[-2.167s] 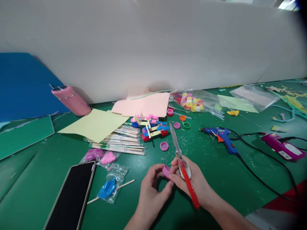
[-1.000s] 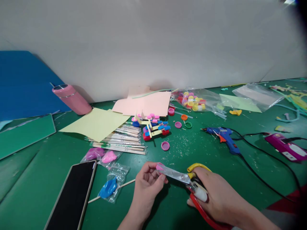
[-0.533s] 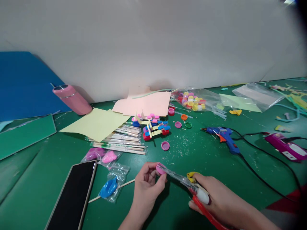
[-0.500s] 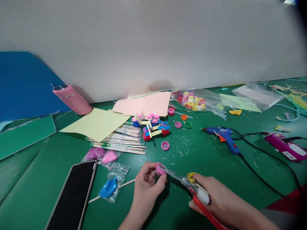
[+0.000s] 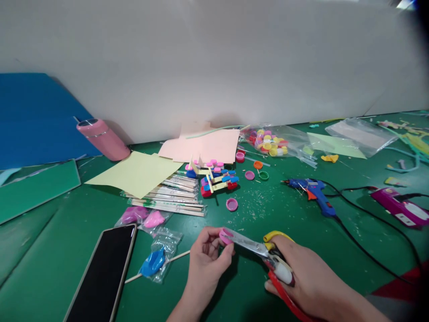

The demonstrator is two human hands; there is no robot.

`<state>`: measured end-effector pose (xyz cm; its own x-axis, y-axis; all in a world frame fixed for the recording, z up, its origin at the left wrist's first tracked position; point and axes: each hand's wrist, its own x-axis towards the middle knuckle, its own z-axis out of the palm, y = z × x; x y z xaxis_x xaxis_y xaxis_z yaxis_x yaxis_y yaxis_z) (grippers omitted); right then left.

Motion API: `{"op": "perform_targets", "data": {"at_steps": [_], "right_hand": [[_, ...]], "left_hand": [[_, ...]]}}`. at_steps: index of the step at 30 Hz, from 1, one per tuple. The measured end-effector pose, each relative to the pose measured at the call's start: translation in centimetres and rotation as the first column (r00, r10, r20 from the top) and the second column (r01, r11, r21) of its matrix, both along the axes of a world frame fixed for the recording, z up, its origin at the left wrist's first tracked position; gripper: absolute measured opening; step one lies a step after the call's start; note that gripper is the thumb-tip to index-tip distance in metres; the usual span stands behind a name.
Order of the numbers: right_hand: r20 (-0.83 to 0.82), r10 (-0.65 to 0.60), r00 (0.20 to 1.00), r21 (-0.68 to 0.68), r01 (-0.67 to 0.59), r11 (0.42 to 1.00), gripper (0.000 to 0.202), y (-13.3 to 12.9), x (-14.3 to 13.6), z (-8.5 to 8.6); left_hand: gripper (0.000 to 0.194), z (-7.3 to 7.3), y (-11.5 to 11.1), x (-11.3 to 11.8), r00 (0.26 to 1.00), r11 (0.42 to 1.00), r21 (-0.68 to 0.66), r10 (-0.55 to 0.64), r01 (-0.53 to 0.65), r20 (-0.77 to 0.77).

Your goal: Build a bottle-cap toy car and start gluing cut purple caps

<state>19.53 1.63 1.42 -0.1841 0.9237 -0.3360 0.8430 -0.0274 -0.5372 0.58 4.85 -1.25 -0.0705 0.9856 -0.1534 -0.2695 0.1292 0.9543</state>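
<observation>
Between the thumb and fingers of my left hand is a small pink bottle cap, held on its side. My right hand is closed round a pair of scissors with one yellow and one red handle. The tips of the blades reach the cap; whether they press into it I cannot tell. A similar purple cap lies just beyond my hands. Left of my left hand, a thin wooden stick passes by a bag with blue clay.
A phone lies at the left front. Wrapped sticks and a small craft-stick model stand further back. A blue glue gun with a cable lies to the right. Behind are a bag of caps and a pink bottle.
The yellow scissor handle has swung up and away from the red one, so the handles stand wider apart. My left hand still holds the cap in nearly the same place.
</observation>
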Motion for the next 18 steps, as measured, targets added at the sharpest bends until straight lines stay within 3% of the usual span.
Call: {"op": "perform_targets", "data": {"at_steps": [7, 18], "right_hand": [[0.006, 0.021, 1.000, -0.006, -0.021, 1.000, 0.032, 0.05, -0.15, 0.28], [0.018, 0.013, 1.000, 0.032, -0.014, 0.999, 0.032, 0.37, -0.47, 0.27]], "left_hand": [[0.019, 0.10, 0.28, -0.69, 0.993, 0.992, -0.045, -0.114, 0.115, 0.018], [0.020, 0.09, 0.04, -0.48, 0.994, 0.993, -0.049, -0.102, 0.104, 0.034]]}}
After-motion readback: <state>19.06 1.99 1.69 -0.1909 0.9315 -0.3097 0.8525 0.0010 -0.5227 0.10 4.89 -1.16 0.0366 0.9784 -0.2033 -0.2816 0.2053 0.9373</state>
